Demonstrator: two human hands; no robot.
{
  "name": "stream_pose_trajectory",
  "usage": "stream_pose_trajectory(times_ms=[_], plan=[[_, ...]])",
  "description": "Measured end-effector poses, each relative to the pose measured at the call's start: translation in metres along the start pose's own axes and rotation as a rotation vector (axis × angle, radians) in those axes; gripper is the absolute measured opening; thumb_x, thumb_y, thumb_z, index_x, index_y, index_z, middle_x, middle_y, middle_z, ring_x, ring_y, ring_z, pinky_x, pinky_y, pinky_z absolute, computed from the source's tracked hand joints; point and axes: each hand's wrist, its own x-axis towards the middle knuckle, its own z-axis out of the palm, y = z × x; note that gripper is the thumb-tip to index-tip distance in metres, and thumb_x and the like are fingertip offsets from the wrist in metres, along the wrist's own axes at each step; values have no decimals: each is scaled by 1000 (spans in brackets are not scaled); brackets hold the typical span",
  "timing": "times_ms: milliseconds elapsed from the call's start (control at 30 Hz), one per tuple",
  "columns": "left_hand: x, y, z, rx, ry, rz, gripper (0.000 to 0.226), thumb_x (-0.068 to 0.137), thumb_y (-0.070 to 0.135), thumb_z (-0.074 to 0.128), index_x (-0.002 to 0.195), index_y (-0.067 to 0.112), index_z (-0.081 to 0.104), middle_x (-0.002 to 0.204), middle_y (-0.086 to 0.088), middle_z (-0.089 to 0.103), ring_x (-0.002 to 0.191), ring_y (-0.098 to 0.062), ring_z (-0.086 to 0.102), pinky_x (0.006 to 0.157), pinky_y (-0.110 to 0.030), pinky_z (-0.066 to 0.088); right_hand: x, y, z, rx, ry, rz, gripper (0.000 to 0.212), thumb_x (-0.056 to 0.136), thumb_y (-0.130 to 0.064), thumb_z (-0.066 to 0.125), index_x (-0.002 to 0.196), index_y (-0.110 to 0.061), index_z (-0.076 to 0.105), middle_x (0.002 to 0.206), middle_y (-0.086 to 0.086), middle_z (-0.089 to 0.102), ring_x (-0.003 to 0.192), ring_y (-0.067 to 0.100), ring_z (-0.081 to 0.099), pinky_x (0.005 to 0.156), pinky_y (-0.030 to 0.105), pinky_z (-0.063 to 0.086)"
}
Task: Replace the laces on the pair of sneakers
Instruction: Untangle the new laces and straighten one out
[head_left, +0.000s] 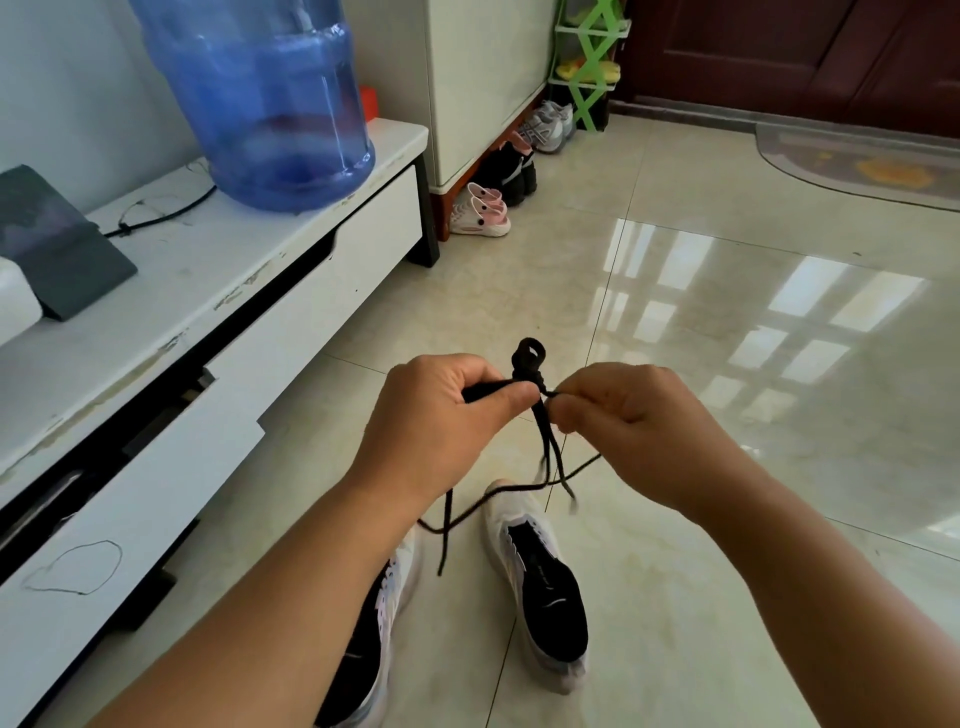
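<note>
The black laces (537, 415) are hanging in mid-air at the centre of the scene, bundled into a small knot with a loop sticking up at its top. Loose tails are trailing down and to the left, dangling just above the sneakers. The left hand (441, 410) is closing on the bundle from the left, thumb pressing against the cord just under the knot. The right hand (618, 415) is pinching a strand at the knot's right side, fingertips drawn together on it. Both hands seem to be working the knot apart, so lacing itself is likely not yet begun.

The cord is looking thin, soft and light, so it will be flopping and tangling rather than holding any shape. Pulling hard on a tail would probably be tightening the knot; easing the loop open near the wrap looks like the better hold. For threading, gripping close to the tip should be giving the most control, though the tips are too blurred to judge.

Below, the two sneakers are sitting on the floor (727, 322), toes pointing far. The right sneaker (540, 587) is showing its open black inside and no lace that can be seen. The left sneaker (384, 608) is partly hidden by the left forearm, so its eyelets cannot be judged.

On the left, a white cabinet (249, 332) is carrying a blue jug (270, 104). Further off, other shoes (480, 210) are lying by the wall.
</note>
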Motion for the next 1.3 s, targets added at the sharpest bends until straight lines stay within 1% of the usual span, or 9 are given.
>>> stream_pose_trajectory(times_ms=[133,233,400,600,733,1000,1100,1167,1300], plan=[[2,-2,-1,-17,-18,-20,19,72,41,69,67,23,70,46,12,48,45,-5,40,44,-16,33,1,2,5,203,-30,159,21,92,-16,53,78,-15,69,68,-1,69,64,13,64,65,28,52],[4,-2,-1,-40,-19,-34,15,74,39,69,70,25,71,52,8,52,50,-8,45,48,-22,38,2,2,7,314,-70,190,17,91,-11,54,87,-19,69,66,-7,68,49,4,50,50,14,40],[6,0,-2,-127,-44,-37,13,81,33,69,68,34,71,48,18,52,51,0,47,49,-8,36,4,5,12,342,-81,187,36,85,-2,59,107,-30,64,81,-21,67,51,2,48,49,13,38],[7,0,-3,-135,-25,-53,8,81,32,68,77,37,73,77,7,69,78,-6,64,69,-17,48,6,4,15,454,-50,224,13,82,-4,65,86,-16,69,75,11,64,57,10,44,52,22,36],[7,0,-3,-168,-31,-95,9,81,31,68,76,35,74,60,13,66,62,-4,62,59,-14,47,7,5,14,470,-41,194,7,81,-11,69,84,-17,70,63,-1,62,58,10,50,55,21,39],[2,4,0,-345,-196,-77,21,83,17,68,86,37,73,87,15,73,89,2,66,76,-8,47,8,1,20,492,27,216,10,78,-25,73,85,-18,73,51,-4,53,39,10,38,41,25,36],[3,3,0,-302,-195,-110,18,81,16,69,85,34,72,84,12,73,85,-1,67,77,-16,46,7,1,20,424,-1,193,27,74,-30,74,87,-8,69,86,27,63,67,34,61,66,51,53],[3,1,1,-246,-193,-122,17,83,17,67,82,33,72,81,10,73,82,-3,67,75,-16,46,6,3,20,370,-27,199,32,75,-31,73,91,-5,64,95,24,62,67,21,61,58,36,53],[3,1,4,13,-155,-67,13,90,19,57,84,26,67,68,9,66,59,4,57,53,-7,39,4,3,23,503,-108,294,13,85,-8,64,94,0,59,91,21,67,73,32,65,77,48,53]])
